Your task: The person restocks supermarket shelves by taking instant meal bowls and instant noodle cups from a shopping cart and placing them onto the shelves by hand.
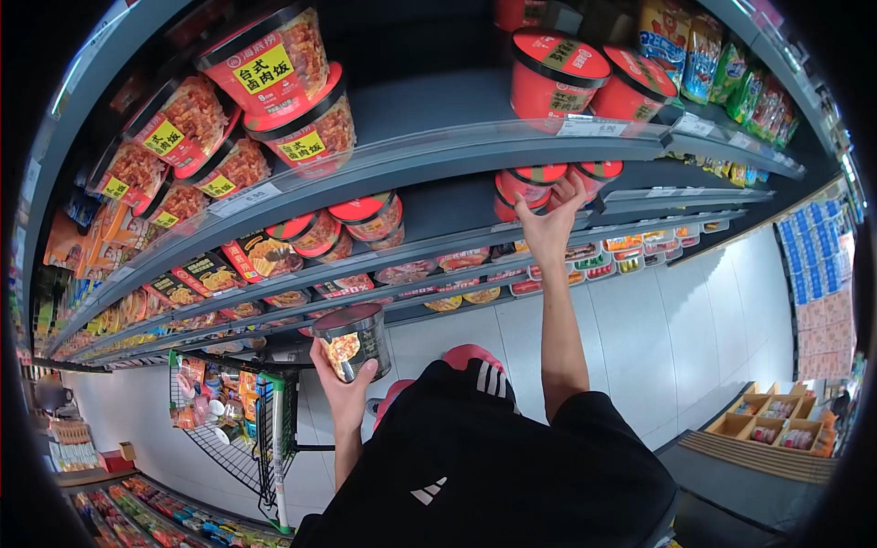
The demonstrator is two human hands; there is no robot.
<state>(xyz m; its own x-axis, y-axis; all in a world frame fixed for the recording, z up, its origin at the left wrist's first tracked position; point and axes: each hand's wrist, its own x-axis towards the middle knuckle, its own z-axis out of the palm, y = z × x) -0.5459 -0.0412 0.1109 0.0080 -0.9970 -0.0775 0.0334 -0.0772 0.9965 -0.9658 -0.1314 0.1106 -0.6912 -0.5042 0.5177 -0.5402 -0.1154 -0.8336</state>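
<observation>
My left hand [345, 388] is wrapped round a black instant food tub [352, 343] with a dark lid and a food picture, held low in front of the shelves. On the second shelf my right hand [551, 219] grips a red instant food tub [530, 183], its thumb and fingers bent against the front. Another red tub [600, 172] stands right beside it. Above, the upper shelf carries two red tubs with black rims, the nearer-left one [557, 78] in front of the price labels.
A wire shopping cart [239, 461] with packaged goods stands to my left. Stacked rice tubs [274, 78] fill the upper shelf's left side. Lower shelves hold more boxed food [260, 256]. A wooden display tray [763, 425] sits at the right, and shelf edges [411, 137] jut out ahead.
</observation>
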